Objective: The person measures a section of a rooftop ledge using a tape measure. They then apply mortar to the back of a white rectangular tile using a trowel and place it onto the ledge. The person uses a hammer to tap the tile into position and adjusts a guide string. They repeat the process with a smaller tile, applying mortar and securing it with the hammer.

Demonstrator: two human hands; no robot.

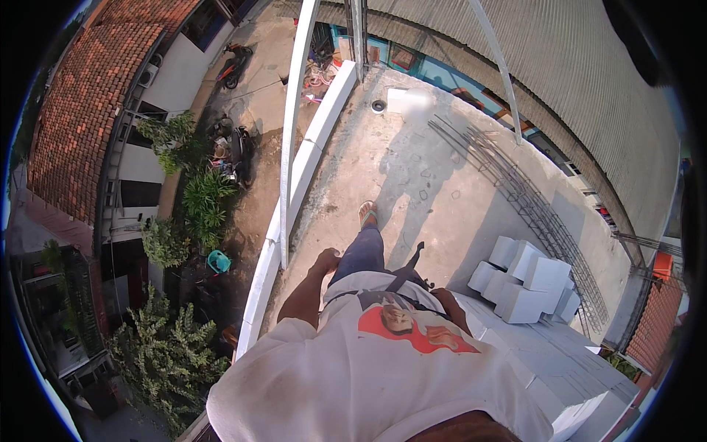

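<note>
My left hand hangs beside my left thigh, its fingers loosely curled with nothing visible in them. My right hand is by my right hip, mostly behind the shirt, so its fingers cannot be made out. Near it, a thin black strap-like thing sticks out in front of my waist; whether the hand touches it is unclear. My sandalled foot is on the concrete floor. To my right stand stacked white blocks, with a larger block stack nearer me.
A low white block wall runs along the left edge, with a drop to a yard beyond. A pale upright post stands beside it. Steel rebar cages lie at right. A dark round container and a white block sit ahead.
</note>
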